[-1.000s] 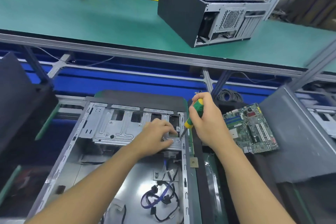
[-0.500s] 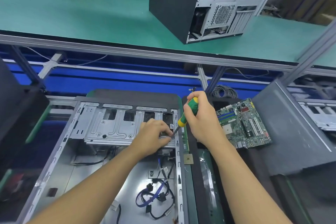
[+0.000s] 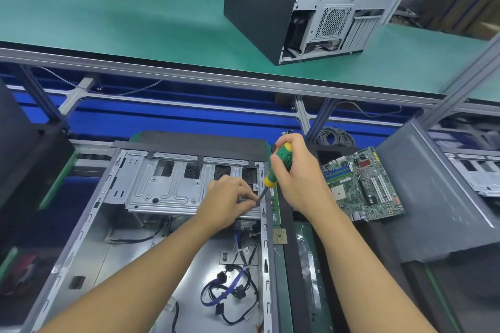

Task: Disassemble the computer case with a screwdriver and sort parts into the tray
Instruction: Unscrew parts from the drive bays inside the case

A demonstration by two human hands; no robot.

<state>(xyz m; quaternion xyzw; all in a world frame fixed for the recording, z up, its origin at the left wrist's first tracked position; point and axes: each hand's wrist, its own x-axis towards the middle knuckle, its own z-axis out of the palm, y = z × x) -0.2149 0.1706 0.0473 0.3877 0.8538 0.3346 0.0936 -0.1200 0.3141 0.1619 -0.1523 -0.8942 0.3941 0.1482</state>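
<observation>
A factory bench runs across the view: a green conveyor mat (image 3: 135, 24) at twelve o'clock carrying a closed black desktop tower (image 3: 284, 5), with blue panelling below it. Nearer, at six o'clock, the open grey steel computer case (image 3: 130, 238) lies on its side, its silver stamped drive cage (image 3: 162, 186) spanning the far end.

The step in hand looks like loosening a screw at the cage's right corner. The right hand (image 3: 300, 178) is closed around the green-and-yellow-handled screwdriver (image 3: 278, 165), shaft angled down toward seven o'clock. The left hand (image 3: 230, 197) pinches at the tip, fingers curled, apparently steadying the bit or the screw.

Next, the turn calls for downward pressure kept in line with the screw, and a ready catch as it comes free.

A green bare motherboard (image 3: 362, 186) lies at three o'clock on a dark surface. The screw itself is hidden under the left fingertips; no sorting tray is clearly identifiable, and loose blue and black cables (image 3: 230, 292) lie on the case floor.
</observation>
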